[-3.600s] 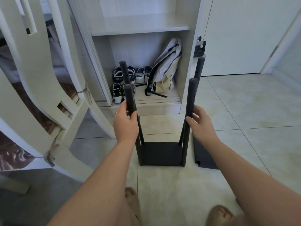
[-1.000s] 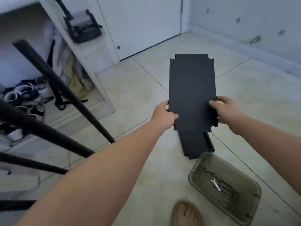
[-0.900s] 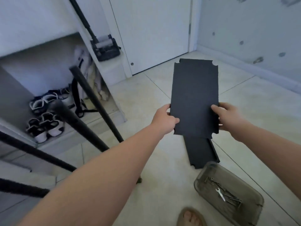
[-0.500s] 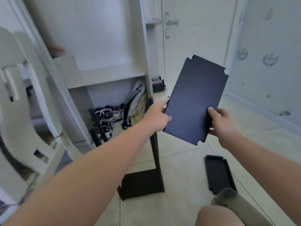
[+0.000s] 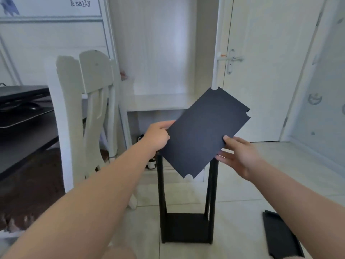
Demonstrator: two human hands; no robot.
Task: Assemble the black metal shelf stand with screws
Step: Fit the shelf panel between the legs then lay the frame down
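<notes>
Holding the flat, notch-cornered black metal shelf panel (image 5: 203,135) tilted above the black post frame (image 5: 186,228), you pinch its long edges with left hand (image 5: 157,136) and right hand (image 5: 240,156); likely stiff, light, thin-edged.

Soft, bluish daylight; slightly blurred throughout, wide-angle bending at edges.

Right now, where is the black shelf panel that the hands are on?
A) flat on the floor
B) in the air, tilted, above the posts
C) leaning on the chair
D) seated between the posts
B: the left hand and right hand grip the shelf panel by its long edges, tilted in the air over the stand's upright posts, not yet fitted.
</notes>
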